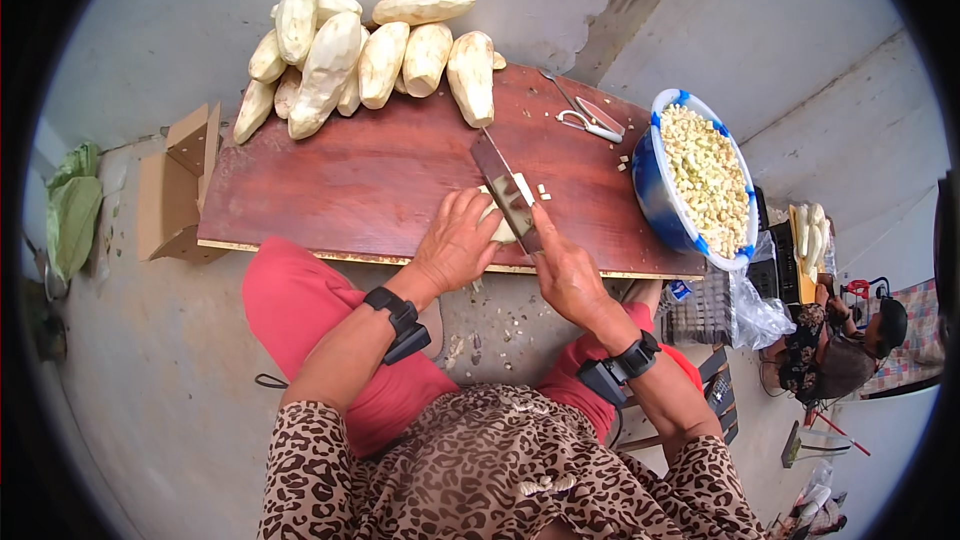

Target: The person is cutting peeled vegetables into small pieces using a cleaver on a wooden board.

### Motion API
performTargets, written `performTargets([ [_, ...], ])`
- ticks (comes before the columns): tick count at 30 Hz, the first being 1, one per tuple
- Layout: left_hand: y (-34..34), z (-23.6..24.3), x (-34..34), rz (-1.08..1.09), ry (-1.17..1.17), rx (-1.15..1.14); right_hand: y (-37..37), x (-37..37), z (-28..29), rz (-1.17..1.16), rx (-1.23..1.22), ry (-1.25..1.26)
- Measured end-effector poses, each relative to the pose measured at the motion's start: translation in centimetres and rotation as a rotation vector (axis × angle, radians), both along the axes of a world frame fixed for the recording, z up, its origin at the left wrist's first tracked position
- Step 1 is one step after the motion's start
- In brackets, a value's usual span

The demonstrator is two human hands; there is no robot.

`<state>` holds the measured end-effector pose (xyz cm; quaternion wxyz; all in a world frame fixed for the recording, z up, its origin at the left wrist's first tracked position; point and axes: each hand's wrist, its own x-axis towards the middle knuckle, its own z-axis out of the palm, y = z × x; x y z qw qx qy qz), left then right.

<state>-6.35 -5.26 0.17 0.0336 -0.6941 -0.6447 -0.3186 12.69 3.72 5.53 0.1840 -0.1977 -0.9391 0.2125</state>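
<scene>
My right hand (568,270) grips a broad-bladed cleaver (502,185) near the front edge of the reddish-brown wooden table (330,190). Closely left of the blade, the bent fingers of my left hand (452,240) press down a pale cut piece of peeled vegetable (502,231), mostly covered by the hand and blade. Small white cubes (542,190) lie right of the blade. Toward the back left, several long, pale peeled vegetables (328,70) are piled up; I cannot tell their exact kind.
At the table's right end stands a blue and white basin (660,185) heaped with pale cubes (705,180). A white-handled peeler (590,125) lies near the back edge. An open cardboard box (170,190) is on the left. Another person (835,355) sits farther right, beside a grey crate (700,310).
</scene>
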Motion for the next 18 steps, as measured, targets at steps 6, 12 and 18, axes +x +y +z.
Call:
performTargets([
  [6,-0.2,-0.3,-0.2,0.003,-0.024,0.008,-1.7,1.2,3.1,0.029,-0.018,-0.074],
  [12,-0.4,-0.1,-0.4,-0.005,-0.027,-0.019,-2.1,1.4,3.8,0.037,-0.012,-0.161],
  [18,-0.2,0.4,-0.3,-0.024,-0.040,-0.002,-0.9,-0.2,0.2,-0.045,0.011,-0.140],
])
